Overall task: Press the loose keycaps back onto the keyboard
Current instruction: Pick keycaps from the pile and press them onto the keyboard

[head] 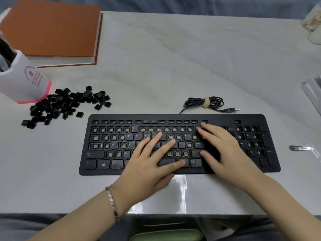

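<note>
- two bare forearms of mine are reaching in from the near edge of the table point(173, 58), the left one wearing a metal link bracelet point(112, 202) at the wrist.
- my left hand point(145, 164) is lying flat on the middle of the keyboard point(173, 117), fingers straight and spread, gripping nothing; its thumb is touching the bottom row.
- my right hand point(224, 153) is lying flat over the right end of the main key block, fingers straight and loosely spread, also holding nothing; its fingertips are reaching the upper rows near the backspace corner.
- the black keyboard is sitting square in front of me, close to the near edge; many of its sockets are showing bare pale domes, while some keys such as shift, ctrl, s, f, c, r, t and enter are sitting in place.
- a small metal clip point(301, 148) is lying on the table to the right of the keyboard.
- the loose keycaps point(66, 105) are lying in a scattered black pile off the keyboard's far left corner, well apart from both hands.
- the keyboard's cable point(205, 102) is lying coiled and tied just beyond its far edge, the usb plug point(231, 110) pointing right.
- a white cup point(22, 80) with a pink base is standing just beside the keycap pile, on its far left.
- an orange book point(52, 28) is lying at the far left corner.
- a clear jar point(312, 20) is standing at the far right edge.
</note>
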Demonstrator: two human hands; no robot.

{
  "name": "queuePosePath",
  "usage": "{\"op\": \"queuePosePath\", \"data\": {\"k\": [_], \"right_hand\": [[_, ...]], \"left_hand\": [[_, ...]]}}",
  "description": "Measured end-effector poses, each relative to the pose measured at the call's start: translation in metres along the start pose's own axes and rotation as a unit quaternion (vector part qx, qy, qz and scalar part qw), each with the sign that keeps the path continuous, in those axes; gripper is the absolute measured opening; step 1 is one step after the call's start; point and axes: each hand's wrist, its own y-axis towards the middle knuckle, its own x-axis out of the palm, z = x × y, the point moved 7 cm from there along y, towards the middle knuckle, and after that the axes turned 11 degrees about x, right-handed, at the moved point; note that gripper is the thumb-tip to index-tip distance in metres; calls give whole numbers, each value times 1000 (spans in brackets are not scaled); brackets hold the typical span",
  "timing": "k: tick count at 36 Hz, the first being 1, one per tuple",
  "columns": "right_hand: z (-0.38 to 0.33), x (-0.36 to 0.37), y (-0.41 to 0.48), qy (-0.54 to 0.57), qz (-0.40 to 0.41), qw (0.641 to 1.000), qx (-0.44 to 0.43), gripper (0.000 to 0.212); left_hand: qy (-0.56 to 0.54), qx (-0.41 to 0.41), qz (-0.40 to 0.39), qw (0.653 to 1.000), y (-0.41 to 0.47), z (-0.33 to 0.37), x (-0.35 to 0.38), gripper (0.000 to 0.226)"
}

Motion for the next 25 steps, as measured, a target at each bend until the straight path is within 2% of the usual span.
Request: {"op": "queuePosePath", "data": {"k": [10,13,15,18,21,23,25], "right_hand": [[-7,-5,12,-57,57,997,10,33],[-15,-6,16,-86,54,995,17,27],[-26,-2,21,-95,30,995,1,27],[-52,9,31,-94,-15,995,-40,28],[-85,21,45,-68,-46,994,-68,28],[-107,30,55,-60,-62,993,-84,29],[-127,39,66,-51,-74,991,-95,28]], "left_hand": [[-52,8,15,998,11,0,-8,24],[-109,-8,10,994,15,-3,-17,13],[-179,-31,6,983,12,-9,-21,20],[-255,-129,73,955,-3,-39,-36,18],[-201,-273,185,923,-36,-88,-59,15],[-164,-371,220,887,-64,-121,-69,21],[-122,-432,223,865,-89,-148,-76,27]]}}
